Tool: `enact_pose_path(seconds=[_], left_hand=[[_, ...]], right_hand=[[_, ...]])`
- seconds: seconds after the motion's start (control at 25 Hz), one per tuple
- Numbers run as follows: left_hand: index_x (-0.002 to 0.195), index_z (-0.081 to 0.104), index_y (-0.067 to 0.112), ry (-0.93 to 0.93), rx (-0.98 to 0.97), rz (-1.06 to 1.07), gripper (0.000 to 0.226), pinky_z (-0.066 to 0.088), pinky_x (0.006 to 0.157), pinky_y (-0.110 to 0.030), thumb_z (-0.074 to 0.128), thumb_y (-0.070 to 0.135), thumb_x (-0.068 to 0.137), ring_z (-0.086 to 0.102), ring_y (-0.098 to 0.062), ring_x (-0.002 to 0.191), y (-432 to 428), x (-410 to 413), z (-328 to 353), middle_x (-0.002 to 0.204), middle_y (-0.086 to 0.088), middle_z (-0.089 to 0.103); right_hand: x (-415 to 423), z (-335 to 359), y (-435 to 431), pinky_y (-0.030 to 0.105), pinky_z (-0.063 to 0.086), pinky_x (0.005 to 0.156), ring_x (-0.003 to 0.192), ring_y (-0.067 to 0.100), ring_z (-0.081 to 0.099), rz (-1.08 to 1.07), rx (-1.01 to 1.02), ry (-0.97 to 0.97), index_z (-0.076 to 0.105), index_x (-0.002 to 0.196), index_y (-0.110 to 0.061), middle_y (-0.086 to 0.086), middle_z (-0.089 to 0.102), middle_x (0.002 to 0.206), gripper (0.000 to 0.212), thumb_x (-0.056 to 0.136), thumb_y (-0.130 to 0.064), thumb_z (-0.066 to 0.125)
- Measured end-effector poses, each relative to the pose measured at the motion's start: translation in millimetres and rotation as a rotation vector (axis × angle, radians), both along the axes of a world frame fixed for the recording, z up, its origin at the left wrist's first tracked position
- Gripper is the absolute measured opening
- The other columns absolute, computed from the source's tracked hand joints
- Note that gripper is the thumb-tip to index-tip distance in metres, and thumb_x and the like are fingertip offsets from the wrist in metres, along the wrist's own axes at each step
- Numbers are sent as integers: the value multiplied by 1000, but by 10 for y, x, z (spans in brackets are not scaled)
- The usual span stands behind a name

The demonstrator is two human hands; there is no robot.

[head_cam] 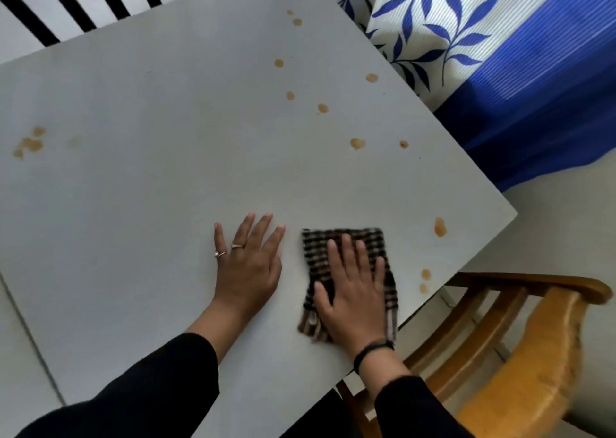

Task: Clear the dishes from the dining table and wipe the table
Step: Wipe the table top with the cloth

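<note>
- Head view looks down on a pale grey worktop point(150, 204) that fills most of the picture; no dishes show on it.
- Left hand point(250, 264) lies flat on the bare worktop, palm down, fingers straight and spread, holding nothing; two rings point(238, 246) show on its fingers.
- Right hand point(353, 291) presses flat on a cloth point(366, 241), fingers straight and a little apart, not curled round it; a dark band point(371, 349) circles the wrist.
- The cloth is dark with pale checks, folded to a rough square, and lies on the worktop near the right front edge, just beside the left hand but apart from it.
- Brown stains dot the worktop: a cluster point(31, 144) at the far left, scattered drops point(357, 143) across the middle right and towards the far corner, and a larger one point(440, 227) close to the right edge, right of the cloth.
- Two smaller drops point(425, 274) sit near the edge beside the cloth.
- Both forearms wear black sleeves point(150, 387).
- A wooden chair point(533, 354) stands at the right front of the worktop, its image blurred.
- A white fabric with blue leaves point(466, 21) and a plain blue band hangs beyond the right edge.
- Black and white stripes point(66, 4) show beyond the far left edge.
</note>
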State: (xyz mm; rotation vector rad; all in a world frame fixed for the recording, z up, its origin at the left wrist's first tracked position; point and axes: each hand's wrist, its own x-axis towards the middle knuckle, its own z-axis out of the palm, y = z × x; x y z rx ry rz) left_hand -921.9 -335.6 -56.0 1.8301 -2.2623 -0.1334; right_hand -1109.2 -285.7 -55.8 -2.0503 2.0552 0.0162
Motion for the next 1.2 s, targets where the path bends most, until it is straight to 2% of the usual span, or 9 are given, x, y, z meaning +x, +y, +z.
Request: enact_pose_path(seconds=[0.2, 0.36, 0.48, 0.56, 0.68, 0.76, 0.96, 1.08, 1.2], left_hand=[[128, 59, 18, -13, 52, -121, 44, 17, 106, -69, 39, 38, 93, 42, -28, 133, -372, -364, -11, 141, -5, 51], [133, 55, 19, -31, 62, -127, 47, 17, 108, -67, 37, 38, 93, 38, -27, 136, -373, -403, -89, 144, -4, 47], [134, 54, 20, -37, 67, -116, 48, 16, 109, -66, 38, 38, 92, 37, -25, 137, -362, -392, -84, 145, -3, 45], [134, 53, 19, -31, 82, -107, 50, 16, 109, -65, 38, 38, 91, 37, -25, 137, -367, -397, -62, 145, -3, 45], [137, 49, 11, -21, 93, -63, 57, 16, 110, -64, 39, 41, 89, 39, -24, 136, -376, -347, -64, 145, -7, 45], [138, 47, 9, -25, 101, -40, 61, 16, 111, -63, 41, 43, 87, 38, -25, 136, -373, -323, -76, 146, -9, 43], [137, 48, 10, 5, 121, -44, 61, 16, 111, -63, 42, 43, 85, 36, -23, 137, -367, -360, -82, 147, -7, 42], [138, 48, 11, 18, 131, -42, 62, 15, 112, -61, 42, 43, 85, 34, -22, 138, -362, -341, -79, 148, -6, 40], [138, 48, 12, 47, 153, -19, 63, 14, 112, -61, 42, 44, 84, 33, -21, 139, -377, -337, -48, 149, -4, 39]], right_hand=[[-994, 13, -365, 52, -5, 117, 148, 23, -3, -465, 44, 67, 2, 154, -23, 4, -1, 161, 76, 86, -56, 17], [-1462, 4, -1351, 57, -1, 115, 147, 27, -1, -597, 35, 92, 6, 154, -19, 8, 2, 161, 73, 92, -52, 26], [-1252, 15, -1991, 57, -2, 116, 147, 27, -1, -507, 18, 70, 6, 154, -20, 7, 2, 161, 70, 93, -48, 29], [-852, 3, -2149, 55, -3, 116, 148, 26, -2, -340, 11, 44, 6, 154, -23, 5, 1, 162, 71, 92, -47, 31], [-226, -5, -1703, 53, -2, 117, 148, 23, 3, -35, -30, -8, 15, 153, -27, 2, 8, 161, 73, 87, -49, 37], [-126, -11, -1158, 52, 1, 117, 148, 21, 7, 48, -42, -29, 20, 152, -28, 1, 13, 160, 74, 84, -50, 39], [-984, -11, -646, 52, 0, 117, 147, 24, 4, -377, 13, 49, 9, 153, -24, 4, 6, 161, 74, 87, -55, 23], [-1397, 13, -1293, 59, 1, 115, 147, 28, 3, -656, 21, 55, 12, 153, -20, 8, 7, 161, 75, 87, -54, 23], [-1308, 14, -2207, 61, 0, 114, 147, 30, 1, -666, 9, 46, 11, 153, -17, 9, 5, 161, 73, 91, -52, 27]])
